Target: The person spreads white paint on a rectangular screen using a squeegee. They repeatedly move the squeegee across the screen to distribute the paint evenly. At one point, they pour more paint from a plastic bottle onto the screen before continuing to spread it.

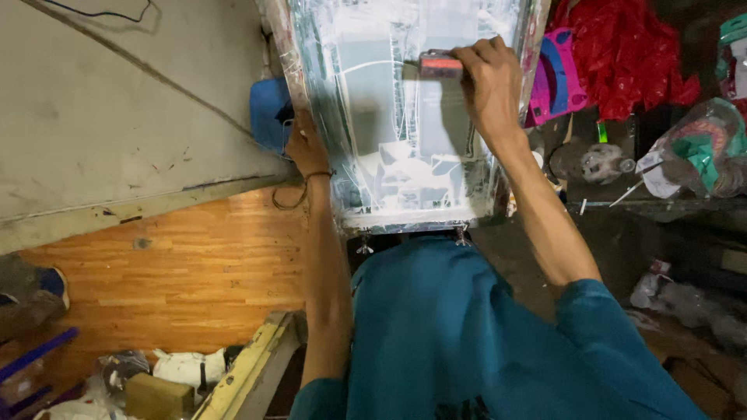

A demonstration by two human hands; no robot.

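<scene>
the right hand (489, 82) sits at about one o'clock in the head view, fingers curled tight around the reddish handle of a squeegee (440, 64), whose blade end lies against the mesh. that mesh belongs to a printing screen frame (354, 222), which fills the twelve o'clock stretch of the view, its surface smeared with white ink and streaks, paler blocks showing near its lower edge. the left hand (306, 149) is at about eleven o'clock, pressed to the frame's left rim with the fingers wrapped round the edge; how far they close behind it cannot be told. a dark cord bracelet (315, 176) rings that wrist, a loop of it dangling.

just beyond the left hand, partly hidden by the frame, sits a blue object (268, 113). the person's teal shirt (451, 327) takes up the six o'clock area. at nine o'clock lies a grey slab (117, 117), and below it an orange wood-grain floor (187, 272). at two o'clock is crumpled red plastic (622, 54) with a pink and blue item (556, 78) just beside it. at three o'clock rest clear bags (700, 148) of coloured goods.
</scene>
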